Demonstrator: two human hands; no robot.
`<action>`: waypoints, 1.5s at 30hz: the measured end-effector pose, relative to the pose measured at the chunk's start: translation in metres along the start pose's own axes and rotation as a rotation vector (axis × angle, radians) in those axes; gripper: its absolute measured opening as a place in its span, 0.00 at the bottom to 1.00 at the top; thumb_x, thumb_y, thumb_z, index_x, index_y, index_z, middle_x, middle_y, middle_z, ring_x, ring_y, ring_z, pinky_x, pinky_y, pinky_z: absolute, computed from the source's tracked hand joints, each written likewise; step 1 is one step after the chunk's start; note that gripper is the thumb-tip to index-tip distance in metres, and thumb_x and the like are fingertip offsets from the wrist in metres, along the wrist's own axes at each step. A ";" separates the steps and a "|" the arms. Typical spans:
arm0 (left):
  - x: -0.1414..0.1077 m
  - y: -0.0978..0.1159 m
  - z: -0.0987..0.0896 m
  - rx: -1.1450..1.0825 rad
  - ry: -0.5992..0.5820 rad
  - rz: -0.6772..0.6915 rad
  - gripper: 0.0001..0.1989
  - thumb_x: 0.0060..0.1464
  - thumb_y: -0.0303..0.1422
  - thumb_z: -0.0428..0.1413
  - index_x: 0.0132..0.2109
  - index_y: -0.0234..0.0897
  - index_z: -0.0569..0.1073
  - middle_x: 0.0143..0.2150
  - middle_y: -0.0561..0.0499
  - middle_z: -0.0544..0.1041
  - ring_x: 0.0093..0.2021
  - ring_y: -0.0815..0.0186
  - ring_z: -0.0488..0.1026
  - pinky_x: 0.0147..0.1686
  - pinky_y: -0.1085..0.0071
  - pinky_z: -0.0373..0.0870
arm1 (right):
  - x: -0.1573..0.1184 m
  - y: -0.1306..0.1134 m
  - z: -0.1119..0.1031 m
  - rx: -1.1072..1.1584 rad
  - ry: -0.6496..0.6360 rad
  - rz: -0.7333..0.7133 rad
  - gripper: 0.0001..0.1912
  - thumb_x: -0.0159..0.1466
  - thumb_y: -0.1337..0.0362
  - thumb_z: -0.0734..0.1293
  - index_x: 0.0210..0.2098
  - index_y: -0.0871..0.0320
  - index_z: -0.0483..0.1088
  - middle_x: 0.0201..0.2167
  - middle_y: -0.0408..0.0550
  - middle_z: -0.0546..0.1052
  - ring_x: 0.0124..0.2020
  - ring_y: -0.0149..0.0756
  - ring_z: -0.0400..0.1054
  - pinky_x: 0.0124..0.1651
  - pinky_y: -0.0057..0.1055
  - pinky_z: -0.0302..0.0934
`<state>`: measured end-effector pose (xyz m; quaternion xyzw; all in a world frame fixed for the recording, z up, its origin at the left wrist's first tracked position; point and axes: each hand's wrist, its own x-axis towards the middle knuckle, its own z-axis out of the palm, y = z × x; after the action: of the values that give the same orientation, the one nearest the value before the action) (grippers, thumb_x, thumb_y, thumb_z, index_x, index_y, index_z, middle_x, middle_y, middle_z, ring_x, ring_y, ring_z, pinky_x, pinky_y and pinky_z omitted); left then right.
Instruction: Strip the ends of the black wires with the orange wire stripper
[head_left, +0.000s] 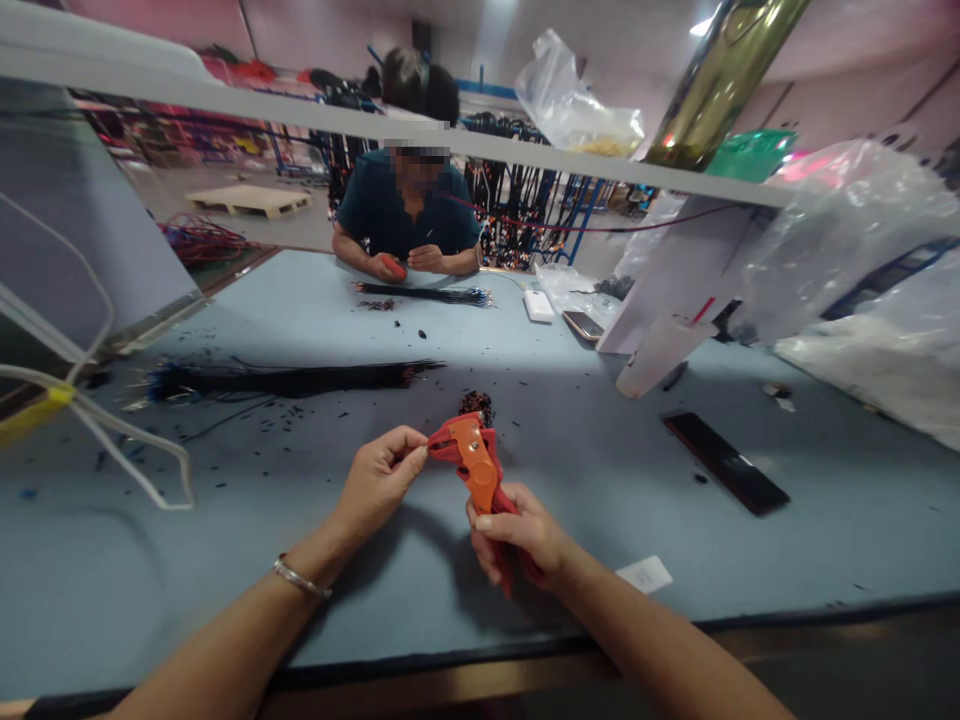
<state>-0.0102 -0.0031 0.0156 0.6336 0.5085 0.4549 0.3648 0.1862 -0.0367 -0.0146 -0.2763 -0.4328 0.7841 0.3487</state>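
My right hand (517,535) is wrapped around the handles of a red and orange wire stripper (480,465), whose jaws point up and to the left. Thumb and fingers of my left hand (381,480) are pinched together right at the tip of those jaws; what they hold is too small to make out. Just behind the stripper lies a small heap of dark and copper-coloured bits (475,403). To the left, a long bundle of black wires (300,380) rests on the blue-grey table (360,620).
Across the table sits a person (409,210) holding a red tool, with another wire bundle (427,293) before them. A black phone (726,462), a cup with a straw (664,352) and plastic bags (862,220) are at right. White cables (112,430) hang at left.
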 end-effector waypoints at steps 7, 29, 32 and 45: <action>0.000 0.001 0.002 0.030 -0.007 0.004 0.12 0.52 0.40 0.54 0.30 0.35 0.72 0.23 0.54 0.69 0.25 0.69 0.61 0.24 0.75 0.58 | -0.001 -0.001 -0.001 0.042 0.019 0.003 0.17 0.51 0.56 0.73 0.27 0.61 0.65 0.15 0.41 0.69 0.12 0.28 0.63 0.13 0.20 0.57; 0.007 -0.013 -0.003 0.071 0.089 -0.022 0.11 0.52 0.40 0.54 0.30 0.36 0.72 0.24 0.55 0.69 0.25 0.69 0.62 0.25 0.75 0.58 | -0.005 -0.014 -0.016 0.227 -0.046 0.024 0.19 0.53 0.61 0.69 0.42 0.64 0.68 0.31 0.47 0.75 0.30 0.38 0.74 0.37 0.36 0.69; 0.007 -0.014 -0.003 0.048 0.077 -0.029 0.12 0.53 0.40 0.54 0.31 0.36 0.73 0.25 0.55 0.70 0.26 0.69 0.63 0.27 0.75 0.60 | -0.004 -0.013 -0.017 0.239 -0.049 0.025 0.18 0.53 0.62 0.69 0.41 0.64 0.68 0.31 0.48 0.75 0.30 0.38 0.74 0.37 0.37 0.69; 0.004 -0.006 -0.002 -0.044 0.079 -0.057 0.12 0.50 0.40 0.56 0.28 0.36 0.72 0.23 0.55 0.69 0.26 0.69 0.63 0.27 0.75 0.60 | -0.005 -0.014 -0.011 -0.057 0.068 0.014 0.20 0.52 0.59 0.73 0.40 0.62 0.67 0.32 0.48 0.75 0.30 0.37 0.73 0.32 0.32 0.68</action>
<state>-0.0139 0.0019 0.0120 0.5923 0.5301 0.4799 0.3712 0.2011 -0.0297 -0.0067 -0.3159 -0.4406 0.7641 0.3497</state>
